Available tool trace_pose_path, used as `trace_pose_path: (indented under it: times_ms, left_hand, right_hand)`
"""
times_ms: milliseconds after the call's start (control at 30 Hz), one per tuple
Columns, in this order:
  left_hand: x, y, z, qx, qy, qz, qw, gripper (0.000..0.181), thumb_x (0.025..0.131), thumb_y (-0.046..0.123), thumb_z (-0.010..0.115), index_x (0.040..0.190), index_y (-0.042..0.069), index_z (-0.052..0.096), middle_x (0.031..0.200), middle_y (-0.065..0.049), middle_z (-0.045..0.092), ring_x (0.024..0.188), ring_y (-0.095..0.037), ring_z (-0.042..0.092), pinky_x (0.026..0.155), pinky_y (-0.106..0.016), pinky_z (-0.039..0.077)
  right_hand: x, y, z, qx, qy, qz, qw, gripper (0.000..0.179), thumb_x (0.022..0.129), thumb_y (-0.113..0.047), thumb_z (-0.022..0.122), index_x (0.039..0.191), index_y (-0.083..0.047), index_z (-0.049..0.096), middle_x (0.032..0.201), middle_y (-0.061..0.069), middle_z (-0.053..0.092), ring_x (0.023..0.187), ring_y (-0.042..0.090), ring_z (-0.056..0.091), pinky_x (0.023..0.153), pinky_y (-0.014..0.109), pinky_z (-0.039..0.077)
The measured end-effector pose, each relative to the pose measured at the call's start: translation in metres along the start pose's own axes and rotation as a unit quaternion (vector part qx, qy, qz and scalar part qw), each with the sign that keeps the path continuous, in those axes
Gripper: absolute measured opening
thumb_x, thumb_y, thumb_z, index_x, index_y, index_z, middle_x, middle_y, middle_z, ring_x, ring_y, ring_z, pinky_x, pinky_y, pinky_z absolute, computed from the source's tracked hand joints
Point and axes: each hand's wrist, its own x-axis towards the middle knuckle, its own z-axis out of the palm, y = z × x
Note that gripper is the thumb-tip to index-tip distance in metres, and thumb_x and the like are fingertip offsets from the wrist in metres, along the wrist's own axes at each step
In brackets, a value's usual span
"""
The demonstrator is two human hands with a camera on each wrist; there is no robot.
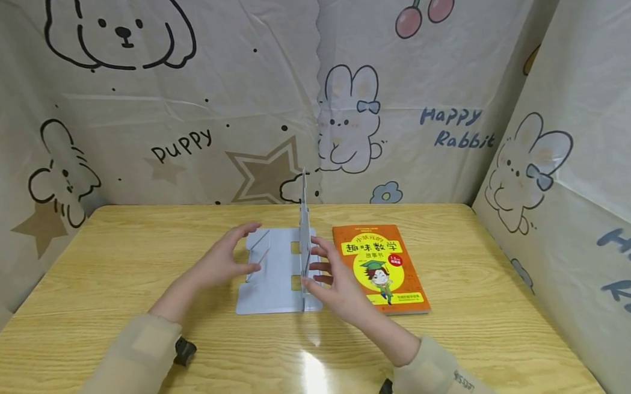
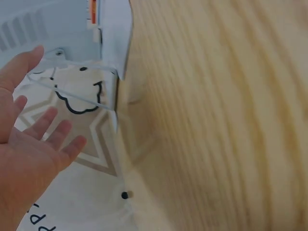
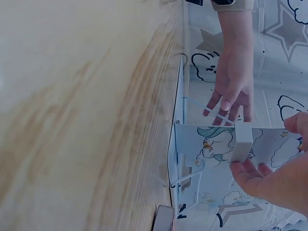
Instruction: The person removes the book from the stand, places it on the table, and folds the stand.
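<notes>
A pale metal book stand (image 1: 279, 277) rests on the table, its panel (image 1: 305, 234) upright near the base's right side. A cartoon unicorn decorates the panel (image 3: 216, 144) in the right wrist view, where a white block sits on its edge. My right hand (image 1: 338, 283) holds the panel by its near edge, thumb at the edge and fingers against the right face, touching the white block (image 3: 242, 142). Over the base's left side, my left hand (image 1: 224, 257) has its fingers spread beside a thin wire support (image 2: 72, 91); contact with the wire is unclear.
An orange and yellow book (image 1: 382, 271) lies flat just right of the stand, partly behind my right hand. The wooden table (image 1: 150, 249) meets a cartoon-printed cloth (image 1: 266, 103) at its back; more cloth hangs at both sides.
</notes>
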Motion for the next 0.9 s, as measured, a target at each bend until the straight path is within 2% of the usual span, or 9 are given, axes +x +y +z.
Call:
trace_pose_path:
  times_ms: [133, 300, 400, 600, 900]
  left_hand:
    - [0.003, -0.006, 0.000, -0.016, -0.020, -0.007, 0.9997, 0.083, 0.077, 0.012, 0.078, 0.146, 0.012, 0.031, 0.144, -0.018, 0.037, 0.131, -0.040, 0.036, 0.108, -0.058, 0.029]
    - [0.005, -0.012, 0.000, -0.029, -0.043, -0.022, 0.9984, 0.085, 0.076, 0.012, 0.079, 0.146, 0.014, 0.031, 0.144, -0.018, 0.037, 0.130, -0.041, 0.037, 0.107, -0.059, 0.030]
    - [0.005, -0.016, 0.001, -0.033, -0.051, -0.028, 0.9977, 0.085, 0.076, 0.012, 0.079, 0.146, 0.015, 0.032, 0.144, -0.017, 0.038, 0.130, -0.041, 0.037, 0.107, -0.059, 0.030]
    - [0.006, -0.019, 0.002, -0.035, -0.059, -0.024, 0.9974, 0.082, 0.076, 0.010, 0.079, 0.144, 0.014, 0.034, 0.140, -0.018, 0.043, 0.129, -0.040, 0.039, 0.108, -0.057, 0.030]
    - [0.012, -0.020, 0.006, -0.018, -0.072, -0.017, 0.9971, 0.075, 0.077, 0.011, 0.078, 0.140, 0.014, 0.038, 0.138, -0.017, 0.044, 0.126, -0.036, 0.043, 0.107, -0.054, 0.034]
  right_hand:
    - [-0.001, 0.000, 0.000, -0.002, -0.002, -0.006, 1.0000, 0.072, 0.086, -0.009, 0.065, 0.146, -0.023, 0.026, 0.139, 0.012, 0.042, 0.112, 0.027, 0.055, 0.097, 0.045, 0.048]
    - [0.000, -0.001, 0.002, -0.002, -0.003, 0.008, 1.0000, 0.074, 0.086, -0.006, 0.065, 0.146, -0.025, 0.026, 0.140, 0.010, 0.042, 0.114, 0.027, 0.054, 0.099, 0.045, 0.047]
    - [-0.001, -0.008, 0.002, 0.002, -0.005, 0.011, 0.9999, 0.074, 0.086, -0.003, 0.064, 0.147, -0.018, 0.025, 0.141, 0.015, 0.041, 0.115, 0.032, 0.052, 0.099, 0.050, 0.045]
    - [-0.008, -0.031, 0.000, 0.004, -0.011, 0.012, 0.9999, 0.069, 0.087, -0.001, 0.061, 0.146, -0.009, 0.025, 0.140, 0.021, 0.040, 0.116, 0.035, 0.051, 0.100, 0.053, 0.043]
    - [-0.009, -0.032, -0.002, 0.000, -0.015, 0.020, 0.9997, 0.070, 0.088, -0.003, 0.061, 0.147, -0.013, 0.024, 0.141, 0.020, 0.039, 0.117, 0.034, 0.050, 0.101, 0.051, 0.043]
